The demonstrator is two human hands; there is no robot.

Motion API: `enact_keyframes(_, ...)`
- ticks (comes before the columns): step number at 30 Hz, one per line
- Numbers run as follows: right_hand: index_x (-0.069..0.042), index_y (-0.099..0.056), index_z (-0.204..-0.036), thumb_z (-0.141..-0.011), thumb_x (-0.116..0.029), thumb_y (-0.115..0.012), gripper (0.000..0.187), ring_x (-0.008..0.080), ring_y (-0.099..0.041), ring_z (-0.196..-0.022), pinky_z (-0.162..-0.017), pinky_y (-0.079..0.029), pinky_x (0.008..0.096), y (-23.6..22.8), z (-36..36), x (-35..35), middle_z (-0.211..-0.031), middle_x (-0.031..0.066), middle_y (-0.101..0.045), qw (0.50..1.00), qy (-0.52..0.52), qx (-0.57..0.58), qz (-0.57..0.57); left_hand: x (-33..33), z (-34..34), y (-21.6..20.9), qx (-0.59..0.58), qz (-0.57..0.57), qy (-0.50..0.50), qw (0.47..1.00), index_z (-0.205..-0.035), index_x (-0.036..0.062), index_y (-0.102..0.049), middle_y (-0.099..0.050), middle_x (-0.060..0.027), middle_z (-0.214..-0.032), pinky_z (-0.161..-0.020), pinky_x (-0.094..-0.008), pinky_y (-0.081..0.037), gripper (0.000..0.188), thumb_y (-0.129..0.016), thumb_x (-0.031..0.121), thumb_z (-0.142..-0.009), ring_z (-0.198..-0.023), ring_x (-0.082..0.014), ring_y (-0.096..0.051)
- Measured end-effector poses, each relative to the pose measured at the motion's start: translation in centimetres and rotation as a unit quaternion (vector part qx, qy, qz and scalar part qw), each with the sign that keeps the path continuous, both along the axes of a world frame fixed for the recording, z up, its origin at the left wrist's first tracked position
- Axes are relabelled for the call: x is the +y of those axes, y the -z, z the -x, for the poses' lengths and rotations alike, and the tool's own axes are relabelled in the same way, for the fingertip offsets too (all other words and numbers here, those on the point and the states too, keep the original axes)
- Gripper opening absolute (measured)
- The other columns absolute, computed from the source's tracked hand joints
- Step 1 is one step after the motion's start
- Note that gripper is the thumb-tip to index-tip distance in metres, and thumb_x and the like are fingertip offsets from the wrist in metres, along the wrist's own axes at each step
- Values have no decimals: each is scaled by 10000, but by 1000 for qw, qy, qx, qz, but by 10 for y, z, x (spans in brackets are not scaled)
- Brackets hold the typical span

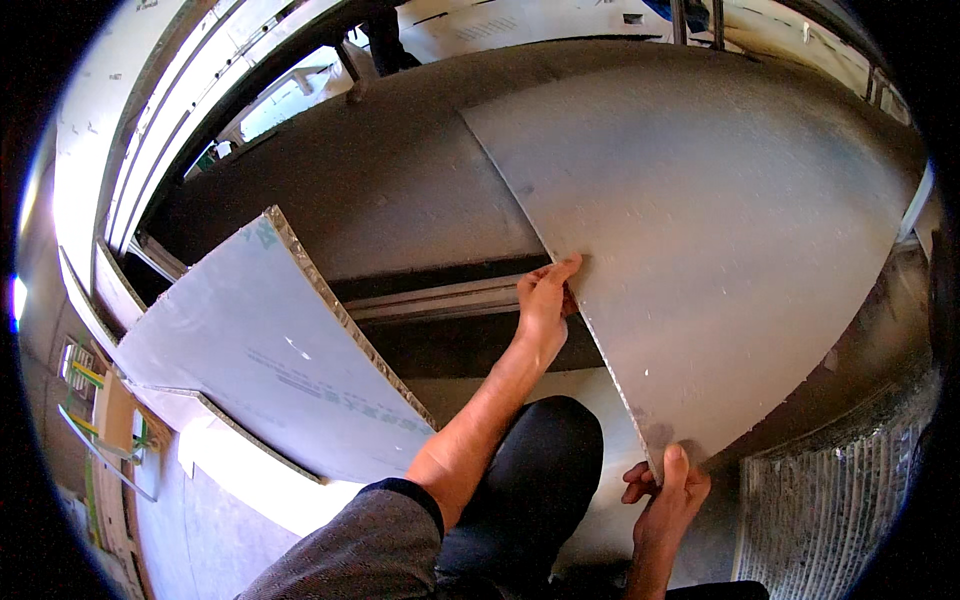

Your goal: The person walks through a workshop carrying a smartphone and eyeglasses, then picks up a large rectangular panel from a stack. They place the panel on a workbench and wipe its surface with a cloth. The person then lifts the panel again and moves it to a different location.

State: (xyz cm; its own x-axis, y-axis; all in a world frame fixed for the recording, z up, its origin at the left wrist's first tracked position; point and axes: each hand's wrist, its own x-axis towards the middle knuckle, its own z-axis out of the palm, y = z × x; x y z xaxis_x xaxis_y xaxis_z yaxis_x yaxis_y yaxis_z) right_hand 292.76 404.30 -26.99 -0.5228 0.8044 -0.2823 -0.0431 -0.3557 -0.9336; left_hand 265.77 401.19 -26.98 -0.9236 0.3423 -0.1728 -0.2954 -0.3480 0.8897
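Note:
A large grey board (pixel 735 250), likely plasterboard, lies on a dark platform to the right. My left hand (pixel 545 305) is closed on its left edge, fingers on the top face and the thumb side hidden. At the board's near corner my right hand (pixel 675 495) is closed too, thumb on top and fingers below. Beside my left forearm, a second, cut piece of plasterboard (pixel 270 345) rests tilted, with a rough broken edge facing me and green print on its face.
A dark, dusty platform (pixel 390 200) with a gap and a metal rail (pixel 450 298) spans the middle. Ribbed grey material (pixel 835 505) is at the lower right. My dark-clad knee (pixel 535 480) is between my arms. Dark frame posts (pixel 697 22) rise at the back.

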Motion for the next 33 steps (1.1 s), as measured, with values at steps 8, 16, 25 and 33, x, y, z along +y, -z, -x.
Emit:
enact_keyframes(8, -11, -572, -624, -907, -350, -566, 441, 161, -502, -368, -372, -405, 280, 4, -4, 0, -505, 119, -572, 1000, 1, -26, -16, 3, 0, 3, -5, 6, 30, 1000, -797, 74, -645, -618, -7, -747, -563, -283, -467, 151, -702, 201, -855, -643, -119, -586)
enact_keyframes(16, 16, -651, -709, -923, -353, -592, 431, 141, -568, -474, -473, -456, 279, 8, -11, 8, -634, 115, -646, 995, -79, 14, 53, -3, 4, 15, 52, -16, 16, 998, -819, 116, -676, -654, 7, -753, -548, -249, -434, 88, -691, 182, -876, -628, -122, -594)
enact_keyframes(25, 14, -645, -701, -943, -345, -574, 438, 136, -564, -486, -464, -442, 273, 13, -18, 6, -653, 113, -647, 994, -95, 2, 61, -7, 15, 31, 78, -17, 20, 997, -693, 137, -641, -579, 42, -623, -477, -240, -373, 185, -741, 207, -833, -512, -74, -506)
enact_keyframes(33, 24, -653, -721, -941, -346, -591, 435, 136, -578, -510, -487, -468, 275, 9, -18, 6, -662, 100, -654, 992, -109, 22, 66, -5, 8, 17, 74, -3, -10, 997, -775, 92, -682, -625, 27, -687, -493, -243, -391, 125, -711, 180, -858, -561, -81, -544)
